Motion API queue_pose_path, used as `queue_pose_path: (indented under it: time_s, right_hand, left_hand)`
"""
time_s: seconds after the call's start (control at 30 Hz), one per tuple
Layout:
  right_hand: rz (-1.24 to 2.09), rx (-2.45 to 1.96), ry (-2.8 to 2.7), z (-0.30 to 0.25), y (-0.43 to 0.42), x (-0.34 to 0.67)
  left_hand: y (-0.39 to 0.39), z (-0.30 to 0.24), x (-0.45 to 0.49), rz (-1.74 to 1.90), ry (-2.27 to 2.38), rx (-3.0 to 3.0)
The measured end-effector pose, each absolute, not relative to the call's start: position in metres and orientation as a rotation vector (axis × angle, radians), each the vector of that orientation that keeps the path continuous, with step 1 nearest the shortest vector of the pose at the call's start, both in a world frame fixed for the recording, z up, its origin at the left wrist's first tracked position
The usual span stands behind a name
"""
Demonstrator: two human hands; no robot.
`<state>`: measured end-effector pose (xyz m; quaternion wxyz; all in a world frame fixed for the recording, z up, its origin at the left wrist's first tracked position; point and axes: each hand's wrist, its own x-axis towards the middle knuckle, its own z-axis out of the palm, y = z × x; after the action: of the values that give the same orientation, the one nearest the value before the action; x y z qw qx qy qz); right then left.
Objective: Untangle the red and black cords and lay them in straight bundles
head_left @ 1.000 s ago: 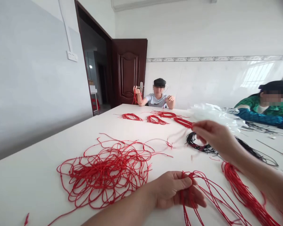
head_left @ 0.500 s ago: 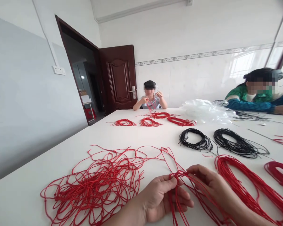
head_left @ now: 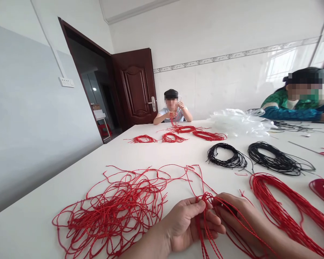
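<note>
At lower centre, your left hand (head_left: 189,225) and right hand (head_left: 234,214) pinch light, limp red cord (head_left: 204,212) between closed fingers (head_left: 213,226); it tangles easily, so hold it at the gathered bunch.

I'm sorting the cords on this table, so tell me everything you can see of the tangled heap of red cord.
The tangled heap of red cord is a loose, flat mass of many thin, twisted-looking strands, looping and crossing at random, densest near its middle. It lies on the white table, left of the person's left hand. Its loops spread wide, with some stray strands reaching right towards the bunch of red cord held in the hands. Whether any strand joins that bunch cannot be told.
</note>
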<state>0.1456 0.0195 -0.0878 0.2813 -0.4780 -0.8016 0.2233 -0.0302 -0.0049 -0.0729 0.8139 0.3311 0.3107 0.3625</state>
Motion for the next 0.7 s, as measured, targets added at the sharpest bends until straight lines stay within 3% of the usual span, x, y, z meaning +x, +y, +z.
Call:
queue_pose_path:
  time_s: [0.2, 0.43, 0.57, 0.7]
  right_hand:
    - [0.845, -1.188, -1.850, -0.090, 0.033, 0.153]
    - [0.959, -1.095, -1.267, -0.051, 0.040, 0.169]
    - [0.986, -1.082, -1.429, -0.044, 0.019, 0.159]
    - [0.721, -1.064, -1.875, -0.053, -0.003, 0.145]
  left_hand:
    - [-0.005, -0.071, -0.029, 0.800, 0.677, 0.689]
    - [-0.007, -0.067, -0.025, 0.939, 0.761, 0.592]
    - [-0.013, -0.068, -0.018, 0.970, 0.762, 0.545]
    - [-0.018, -0.067, -0.012, 0.947, 0.744, 0.553]
